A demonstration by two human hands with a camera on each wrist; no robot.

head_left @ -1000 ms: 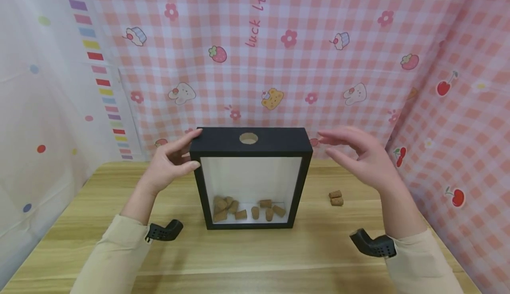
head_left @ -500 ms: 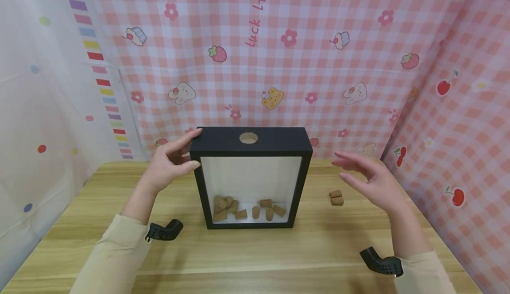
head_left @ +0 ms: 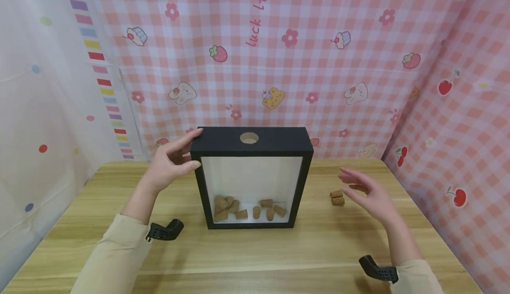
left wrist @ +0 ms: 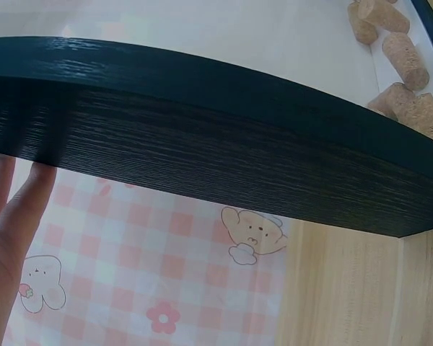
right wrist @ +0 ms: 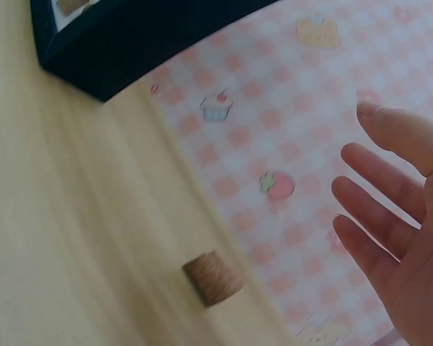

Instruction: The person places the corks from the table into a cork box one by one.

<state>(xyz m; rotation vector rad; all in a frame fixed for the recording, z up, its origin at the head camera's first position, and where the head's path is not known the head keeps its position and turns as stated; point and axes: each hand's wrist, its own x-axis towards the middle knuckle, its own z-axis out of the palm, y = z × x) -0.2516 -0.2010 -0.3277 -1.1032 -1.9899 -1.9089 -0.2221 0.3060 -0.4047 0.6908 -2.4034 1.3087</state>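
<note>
A black-framed display box [head_left: 252, 140] with a clear front and a round hole in its top stands upright on the table. Several corks [head_left: 241, 214] lie inside along its bottom. My left hand [head_left: 167, 165] holds the box's upper left side, thumb at the front edge and fingers towards the back; in the left wrist view, fingertips [left wrist: 40, 176] touch the frame's rear edge. To the right of the box, two loose corks [head_left: 337, 198] lie side by side. My right hand [head_left: 370, 199] hovers just right of them, fingers relaxed and holding nothing. One cork [right wrist: 213, 278] shows in the right wrist view.
The wooden table [head_left: 255, 258] reaches back to a pink checked curtain [head_left: 318, 72]. Another checked curtain [head_left: 470, 152] runs along the right side, and a white dotted one [head_left: 52, 108] along the left. Black wrist-worn devices [head_left: 166, 230] stick out from both cuffs.
My right hand has moved away from the box's right side, rightward and down towards the two loose corks. The left hand and the box have stayed in place.
</note>
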